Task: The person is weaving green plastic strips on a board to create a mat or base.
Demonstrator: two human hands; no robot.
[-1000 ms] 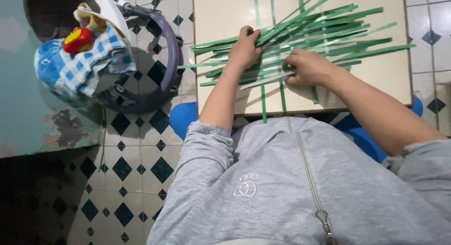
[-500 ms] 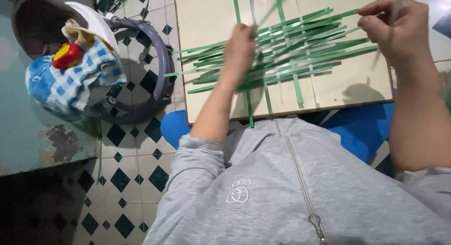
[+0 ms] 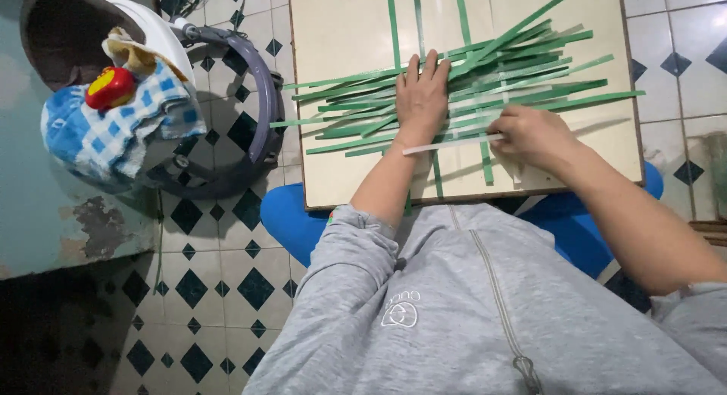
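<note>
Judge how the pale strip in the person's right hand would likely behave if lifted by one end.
The pale strip is long, thin and flat, so it would probably droop. It looks very light. The left hand presses the green strips flat on the board, suggesting they shift or spring up easily.

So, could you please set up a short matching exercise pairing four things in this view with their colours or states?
Things:
1. left hand
2. right hand
3. board
4. cloth

States:
a. blue and white checked
b. pinching a pale strip
c. cream, carrying green strips
d. flat on the strips

Pairs: 1-d, 2-b, 3-c, 4-a
</note>
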